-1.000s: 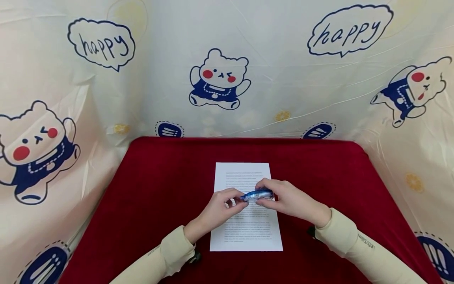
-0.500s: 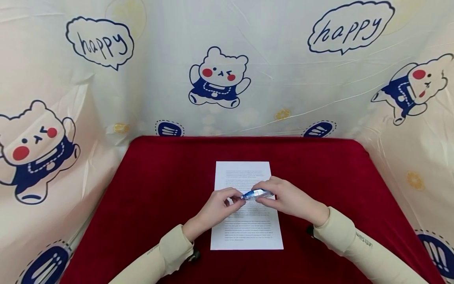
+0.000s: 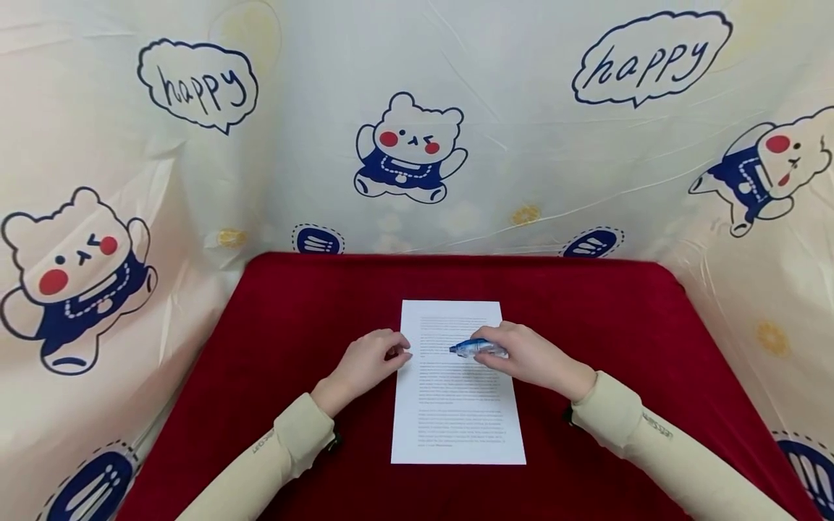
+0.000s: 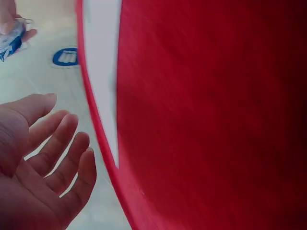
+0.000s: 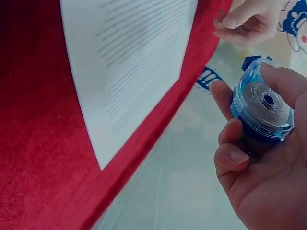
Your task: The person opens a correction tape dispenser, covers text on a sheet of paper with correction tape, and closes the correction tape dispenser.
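A blue, clear-cased correction tape [image 3: 468, 349] is in my right hand [image 3: 537, 358], above the upper half of a printed sheet of paper [image 3: 456, 454]. Seen from the right wrist, my thumb lies on the round clear case of the correction tape [image 5: 268, 103], and its blue tip points away from the palm. My left hand [image 3: 361, 362] hovers by the sheet's left edge, holding nothing. Its fingers are loosely bent and spread in the left wrist view, where the left hand [image 4: 48, 158] is apart from the correction tape [image 4: 12, 40].
The sheet lies flat on a table covered with red cloth [image 3: 313, 311]. Pale curtains [image 3: 495, 159] printed with cartoon bears stand around the back and sides of the table.
My left hand has let go of the correction tape's tip and moved left to the paper's edge. The right hand keeps holding the tape in nearly the same place.
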Demonstrator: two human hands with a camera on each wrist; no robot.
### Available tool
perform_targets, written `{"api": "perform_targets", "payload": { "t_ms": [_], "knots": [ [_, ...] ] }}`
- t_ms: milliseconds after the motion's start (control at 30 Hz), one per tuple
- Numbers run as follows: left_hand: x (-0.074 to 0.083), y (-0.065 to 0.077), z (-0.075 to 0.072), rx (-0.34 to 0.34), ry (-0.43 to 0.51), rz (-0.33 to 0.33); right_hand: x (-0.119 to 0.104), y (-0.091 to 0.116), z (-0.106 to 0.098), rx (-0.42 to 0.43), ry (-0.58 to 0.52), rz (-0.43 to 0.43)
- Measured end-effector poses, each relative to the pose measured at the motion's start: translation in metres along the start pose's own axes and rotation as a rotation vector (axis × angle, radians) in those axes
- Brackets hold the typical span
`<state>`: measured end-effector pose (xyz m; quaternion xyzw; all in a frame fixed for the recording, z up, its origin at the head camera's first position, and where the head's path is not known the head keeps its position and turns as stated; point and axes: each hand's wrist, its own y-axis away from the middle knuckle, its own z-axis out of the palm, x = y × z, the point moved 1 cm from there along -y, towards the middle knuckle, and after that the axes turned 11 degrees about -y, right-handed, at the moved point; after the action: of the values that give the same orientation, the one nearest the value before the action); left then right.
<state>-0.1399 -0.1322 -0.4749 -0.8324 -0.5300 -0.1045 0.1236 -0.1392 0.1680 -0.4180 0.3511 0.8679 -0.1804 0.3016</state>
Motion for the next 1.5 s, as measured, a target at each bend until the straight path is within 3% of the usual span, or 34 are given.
{"api": "perform_targets", "payload": {
  "t_ms": [333,667,833,967,1267,1500],
  "knots": [
    [-0.028,-0.013,0.008,-0.104,-0.163,0.081,0.027,-0.038,0.004,-0.062,-0.007,0.087],
    [-0.036,-0.021,0.025,-0.305,-0.209,0.131,0.053,-0.068,0.012,-0.094,0.041,0.137],
    [-0.034,-0.020,0.025,-0.328,-0.213,0.143,0.060,-0.082,0.016,-0.094,0.054,0.180],
    [-0.034,-0.021,0.024,-0.334,-0.243,0.156,0.064,-0.093,0.020,-0.099,0.080,0.166],
    [-0.032,-0.025,0.021,-0.440,-0.316,0.184,0.064,-0.116,0.027,-0.113,0.112,0.151],
    [-0.032,-0.026,0.018,-0.436,-0.335,0.194,0.060,-0.129,0.028,-0.149,0.147,0.150]
  ]
}}
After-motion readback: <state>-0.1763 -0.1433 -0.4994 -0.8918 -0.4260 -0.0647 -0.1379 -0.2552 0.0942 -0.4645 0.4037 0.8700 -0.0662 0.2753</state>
